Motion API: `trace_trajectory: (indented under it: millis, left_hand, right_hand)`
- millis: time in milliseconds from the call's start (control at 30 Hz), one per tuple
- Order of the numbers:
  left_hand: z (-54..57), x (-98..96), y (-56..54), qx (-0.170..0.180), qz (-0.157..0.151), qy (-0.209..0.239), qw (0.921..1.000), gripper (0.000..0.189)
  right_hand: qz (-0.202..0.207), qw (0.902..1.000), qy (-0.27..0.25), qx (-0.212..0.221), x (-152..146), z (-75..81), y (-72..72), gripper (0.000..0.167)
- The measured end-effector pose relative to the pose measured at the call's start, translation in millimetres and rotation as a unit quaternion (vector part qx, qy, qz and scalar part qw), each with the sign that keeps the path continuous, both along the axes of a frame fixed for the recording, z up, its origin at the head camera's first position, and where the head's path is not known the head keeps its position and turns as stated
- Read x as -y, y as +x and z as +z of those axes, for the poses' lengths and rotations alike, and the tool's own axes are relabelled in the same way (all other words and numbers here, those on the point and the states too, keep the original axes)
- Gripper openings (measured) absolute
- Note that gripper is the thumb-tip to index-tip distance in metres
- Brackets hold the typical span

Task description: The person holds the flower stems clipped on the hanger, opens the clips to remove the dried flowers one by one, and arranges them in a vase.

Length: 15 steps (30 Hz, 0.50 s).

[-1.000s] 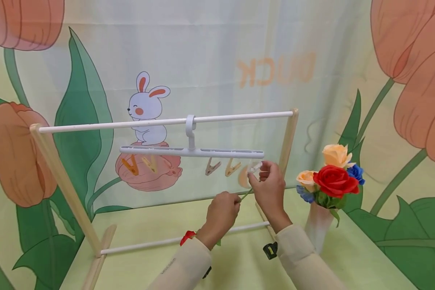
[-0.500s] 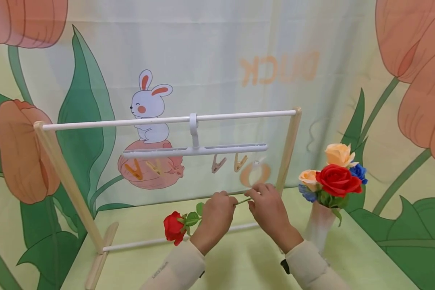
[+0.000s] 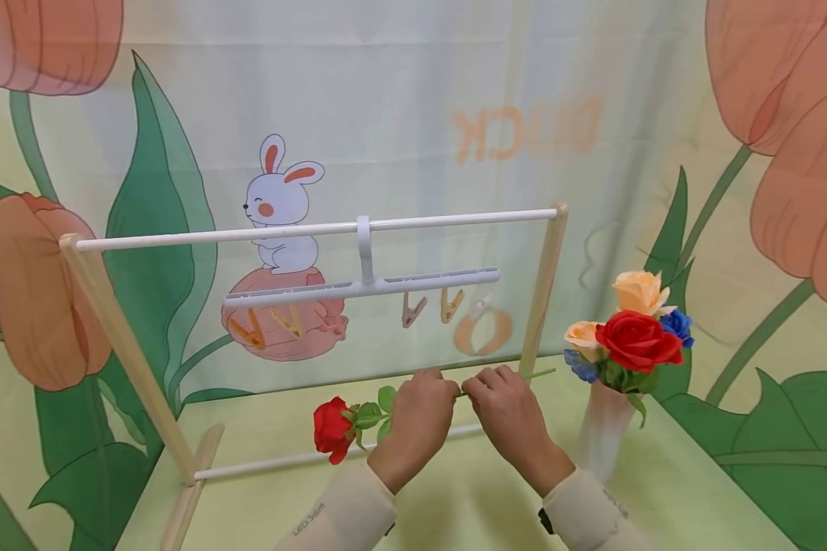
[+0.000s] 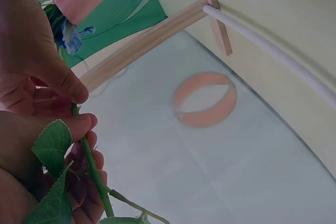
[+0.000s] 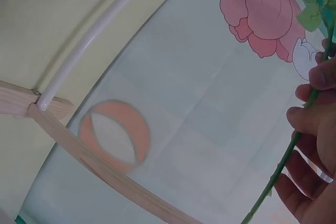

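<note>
A red artificial rose (image 3: 332,430) lies nearly level above the table, its bloom to the left and its thin stem end poking out at the right. My left hand (image 3: 423,409) grips the stem just past the leaves (image 4: 54,148). Close beside it, my right hand (image 3: 510,405) pinches the same green stem (image 5: 281,167) between thumb and fingers. Above both hands hangs a grey hanger (image 3: 367,288) with several clothespins, among them an orange clothespin (image 3: 250,330) at the left and a whitish clothespin (image 3: 481,305) at the right. None of these clothespins holds anything.
The hanger hooks over the white top rod (image 3: 455,220) of a wooden-sided rack (image 3: 127,360). A pale vase (image 3: 603,428) of red, peach and blue flowers stands at the right. A lower rod (image 3: 269,465) runs behind my hands. A printed curtain backs the table.
My right hand has left the whitish clothespin and come down onto the stem. The rose has swung out to the left from behind my left forearm. The hanger has tilted, right end up.
</note>
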State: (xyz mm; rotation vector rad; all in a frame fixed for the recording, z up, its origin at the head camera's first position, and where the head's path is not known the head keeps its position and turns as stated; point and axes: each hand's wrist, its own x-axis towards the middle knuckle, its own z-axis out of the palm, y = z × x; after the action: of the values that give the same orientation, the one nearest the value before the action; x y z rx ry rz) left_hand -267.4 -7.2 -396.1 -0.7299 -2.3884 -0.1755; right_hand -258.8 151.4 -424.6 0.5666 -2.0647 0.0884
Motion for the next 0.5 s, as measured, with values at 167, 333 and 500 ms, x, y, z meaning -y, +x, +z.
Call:
trace_trajectory:
  millis: [167, 333, 500]
  left_hand:
    - [-1.4, -3.7, 0.7, -0.024, -0.013, 0.017, 0.9995, 0.006]
    - [-5.5, -10.7, -2.5, -0.114, -0.081, 0.075, 0.9873, 0.016]
    - [-5.5, -17.4, -2.6, -0.191, -0.175, 0.116, 0.9589, 0.013]
  right_hand:
    - [-0.008, 0.9998, -0.016, -0.005, -4, -1.5, 3.6, 0.029]
    - [-0.035, 0.9963, -0.077, 0.013, -13, 1.5, 7.7, 0.024]
    - [-0.06, 0.9857, -0.154, 0.031, -28, 8.4, 12.7, 0.017]
